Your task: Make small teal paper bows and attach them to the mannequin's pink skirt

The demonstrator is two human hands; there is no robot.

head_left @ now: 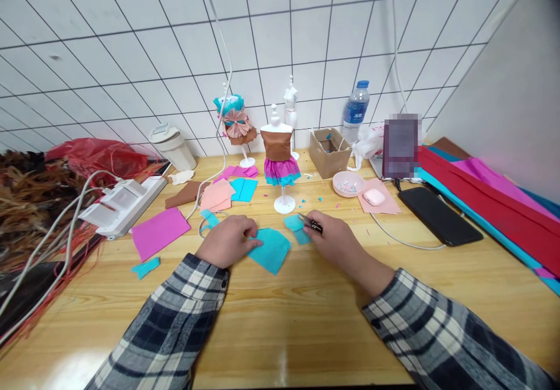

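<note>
Turquoise, angular flat sheet is lying on the pale wooden tabletop, the left-hand grip pinching its edge; the right-hand grip is holding a small black-handled cutting tool, seemingly for trimming; cutting calls for steadying the sheet.

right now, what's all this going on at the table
A person in plaid sleeves is working with turquoise pieces at a wooden table. The left hand touches the edge of a larger turquoise piece. The right hand holds a small dark-handled tool, its tip by a smaller turquoise piece. Just beyond the hands, a small dress form stands upright in a brown top and magenta skirt with a turquoise hem.
</note>
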